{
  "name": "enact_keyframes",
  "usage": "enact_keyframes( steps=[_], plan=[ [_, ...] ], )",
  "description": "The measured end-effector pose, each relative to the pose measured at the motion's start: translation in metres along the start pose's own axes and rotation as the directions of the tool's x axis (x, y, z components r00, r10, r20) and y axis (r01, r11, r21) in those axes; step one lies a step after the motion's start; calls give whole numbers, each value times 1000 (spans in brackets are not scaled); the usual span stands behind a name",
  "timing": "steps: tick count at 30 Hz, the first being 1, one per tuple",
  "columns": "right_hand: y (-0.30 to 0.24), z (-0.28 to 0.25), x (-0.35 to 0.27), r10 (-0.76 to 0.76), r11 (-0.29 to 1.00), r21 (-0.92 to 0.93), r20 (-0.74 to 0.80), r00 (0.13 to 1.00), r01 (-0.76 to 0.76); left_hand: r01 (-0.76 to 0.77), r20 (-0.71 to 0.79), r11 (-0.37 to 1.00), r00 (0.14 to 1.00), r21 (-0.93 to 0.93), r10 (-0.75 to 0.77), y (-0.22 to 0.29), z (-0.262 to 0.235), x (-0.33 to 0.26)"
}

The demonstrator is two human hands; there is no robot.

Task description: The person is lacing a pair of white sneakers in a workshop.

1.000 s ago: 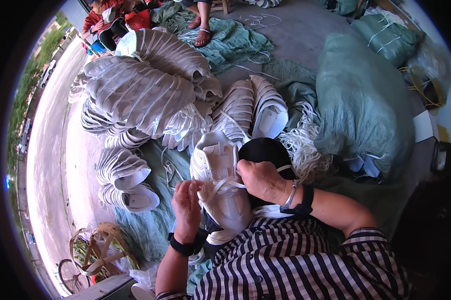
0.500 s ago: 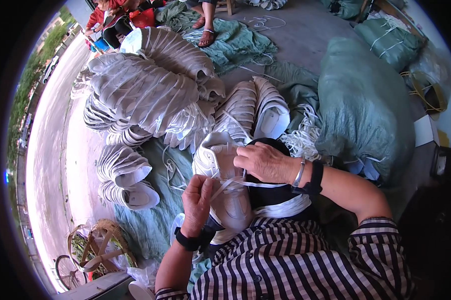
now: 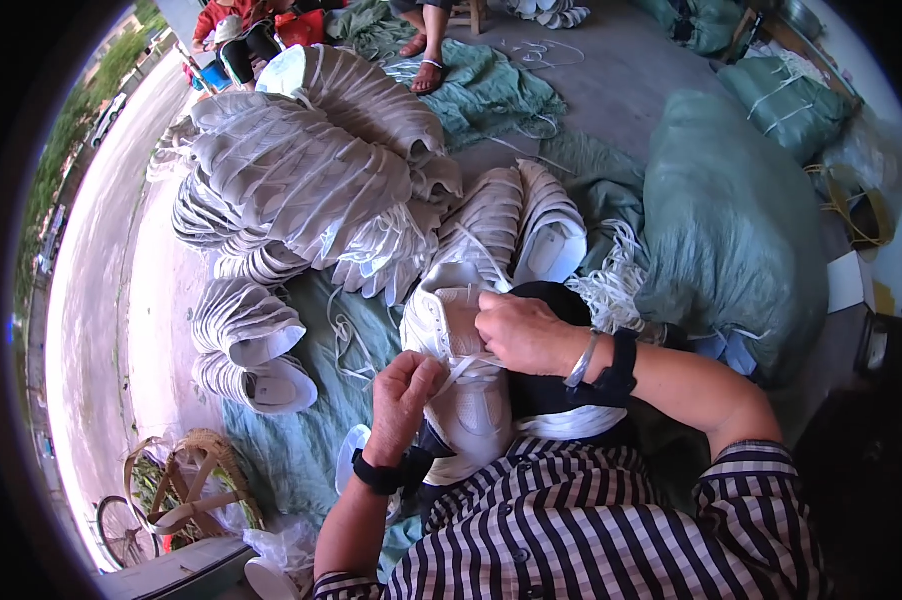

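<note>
1. On my lap, against my striped shirt, lies a white shoe upper, toe toward me, resting on a black form.
2. My left hand is closed, pinching a flat white lace just beside the upper's throat.
3. My right hand is curled over the tongue, fingertips pressing it down; I can't tell whether it also grips the lace.
4. The upper looks light and soft, likely to fold if squeezed, so I judge the stiffer eyelet edge is the best place to hold; the lace looks thin and slippery.
5. Beyond, loose white laces lie on a green sheet.
6. Farther off are stacks of nested white uppers and a green sack.
</note>
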State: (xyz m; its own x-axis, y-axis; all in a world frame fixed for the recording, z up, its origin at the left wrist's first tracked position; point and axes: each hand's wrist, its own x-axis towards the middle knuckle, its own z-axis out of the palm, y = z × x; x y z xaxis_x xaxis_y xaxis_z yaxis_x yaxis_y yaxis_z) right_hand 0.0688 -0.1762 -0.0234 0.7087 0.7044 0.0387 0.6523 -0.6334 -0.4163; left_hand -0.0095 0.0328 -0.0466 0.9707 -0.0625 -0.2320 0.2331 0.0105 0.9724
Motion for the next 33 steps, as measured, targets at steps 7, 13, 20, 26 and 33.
enact_keyframes(
  steps=[7,13,20,26,33],
  plan=[
    [2,-19,5,14,950,310,-165,986,39,59,26,998,998,-33,-58,8,-4,3],
    [-11,-21,0,-99,983,-148,52,994,106,71,24,997,997,-31,-70,9,-1,2],
    [-15,-18,5,97,995,-17,156,983,-96,84,45,996,996,-44,-82,15,1,-1],
    [-5,-27,13,99,632,770,-192,976,87,114,65,987,992,-114,-107,9,-5,1],
    [-7,-27,6,405,161,981,36,914,-111,99,-27,995,995,26,-99,24,0,9]
  ],
)
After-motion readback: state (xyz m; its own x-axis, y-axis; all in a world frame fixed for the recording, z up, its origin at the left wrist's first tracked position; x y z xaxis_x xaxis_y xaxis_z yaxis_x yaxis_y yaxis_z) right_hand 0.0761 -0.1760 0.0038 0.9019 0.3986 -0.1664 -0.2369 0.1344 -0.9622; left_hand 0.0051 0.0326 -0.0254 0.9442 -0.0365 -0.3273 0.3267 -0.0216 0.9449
